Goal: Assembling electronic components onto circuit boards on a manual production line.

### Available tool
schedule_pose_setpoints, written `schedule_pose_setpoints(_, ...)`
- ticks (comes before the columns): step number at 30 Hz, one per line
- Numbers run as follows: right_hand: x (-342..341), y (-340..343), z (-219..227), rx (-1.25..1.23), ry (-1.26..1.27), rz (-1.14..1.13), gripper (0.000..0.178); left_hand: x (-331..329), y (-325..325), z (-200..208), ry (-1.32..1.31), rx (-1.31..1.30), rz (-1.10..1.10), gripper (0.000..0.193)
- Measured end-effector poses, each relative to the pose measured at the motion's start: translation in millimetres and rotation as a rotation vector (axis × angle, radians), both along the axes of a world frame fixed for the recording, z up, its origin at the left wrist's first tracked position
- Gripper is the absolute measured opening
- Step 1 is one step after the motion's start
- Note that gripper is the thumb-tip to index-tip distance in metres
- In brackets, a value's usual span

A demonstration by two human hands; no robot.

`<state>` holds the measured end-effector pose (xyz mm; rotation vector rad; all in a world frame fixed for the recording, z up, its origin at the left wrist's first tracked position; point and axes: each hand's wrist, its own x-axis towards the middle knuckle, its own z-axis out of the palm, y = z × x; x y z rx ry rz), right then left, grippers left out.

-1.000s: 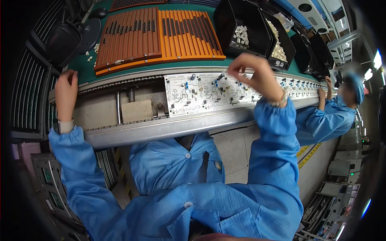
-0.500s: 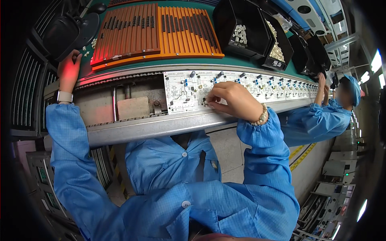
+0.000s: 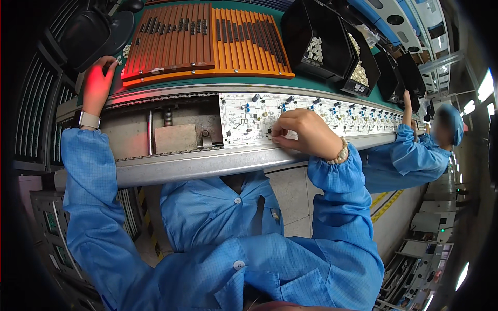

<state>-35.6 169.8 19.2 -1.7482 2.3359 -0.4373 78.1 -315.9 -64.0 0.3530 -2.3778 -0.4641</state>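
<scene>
My right hand (image 3: 306,132) is over the near half of a white circuit board (image 3: 236,122), the leftmost in a row of boards on the rail. Its thumb and index finger close at a small black component (image 3: 270,131) on the board; the fingers partly hide it. Blue, black and tan components stand elsewhere on the board. My left hand (image 3: 99,83), lit red, reaches past the rail onto the green bench mat. Its thumb and index finger come together at a small white part (image 3: 120,60), beside a few more loose white parts (image 3: 126,51).
Brown and orange slotted racks (image 3: 254,49) with black parts stand behind the rail. Black bins (image 3: 327,57) of white and cream parts are at the back right. A metal conveyor rail (image 3: 197,167) runs along the front. A co-worker in blue (image 3: 404,160) works at the right.
My left hand has moved forward and right to the loose white parts, and its fingertips have come together. My right hand stays at nearly the same place on the board. The view has shifted slightly.
</scene>
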Motion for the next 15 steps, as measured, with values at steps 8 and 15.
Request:
schedule_pose_setpoints(8, -2, 1, 2, 0.044, 0.058, 0.027, 0.009, 3, 0, 0, 0.025, -0.040, -0.001, 0.012)
schedule_pose_setpoints(15, -15, 12, 22, -0.057, 0.076, -0.147, 0.018, 3, -6, -10, 0.118, 0.028, -0.031, 0.012)
